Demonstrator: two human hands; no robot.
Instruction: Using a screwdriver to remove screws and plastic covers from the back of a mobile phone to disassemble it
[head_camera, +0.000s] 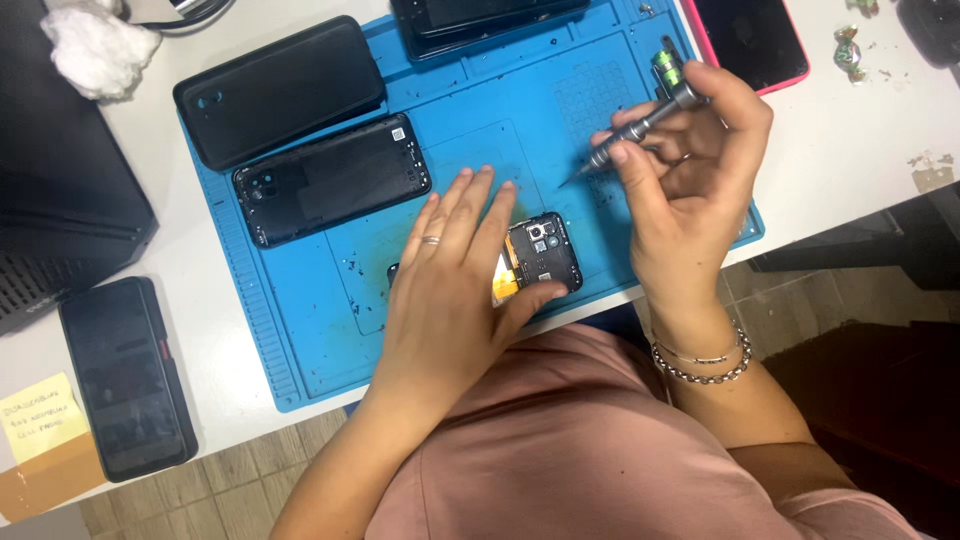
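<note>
Surface: white table bearing a blue repair mat.
Opened phone: on the mat's near edge, long axis roughly left to right, camera end to the right.
Left hand: flat, fingers spread, pressing the phone.
Right hand: grasping a grey screwdriver, tip down-left, raised above the mat.
Back covers: two, on the mat's far left part.

Opened black phone flat on mat, grey screwdriver tilted above

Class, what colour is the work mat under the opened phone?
Blue work mat, seen in the head view.
</note>
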